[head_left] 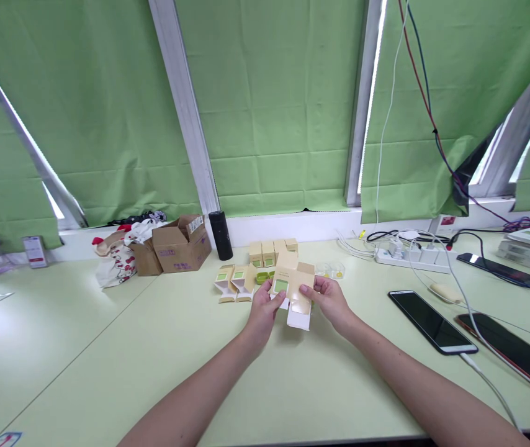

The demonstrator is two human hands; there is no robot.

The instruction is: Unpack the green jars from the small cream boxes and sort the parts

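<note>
Between my two hands is a small cream cardboard box (298, 287), partly unfolded, with its flaps spread and a green square on one face. My left hand (265, 308) pinches its left side, thumb on the front. The right side is gripped by my right hand (332, 304), thumb pressed on the card. Two similar open boxes (236, 284) lie to the left. Behind stand several closed cream boxes (269, 251). Small green containers (262, 277) sit just beyond my left hand, partly hidden. Clear round plastic pieces (331, 270) lie behind my right hand.
A brown carton (181, 245), a printed bag (116, 261) and a black cylinder (221, 236) stand along the back left. On the right are a power strip (414, 257), trailing cables and phones, one a black phone (432, 321) with a white cable plugged in.
</note>
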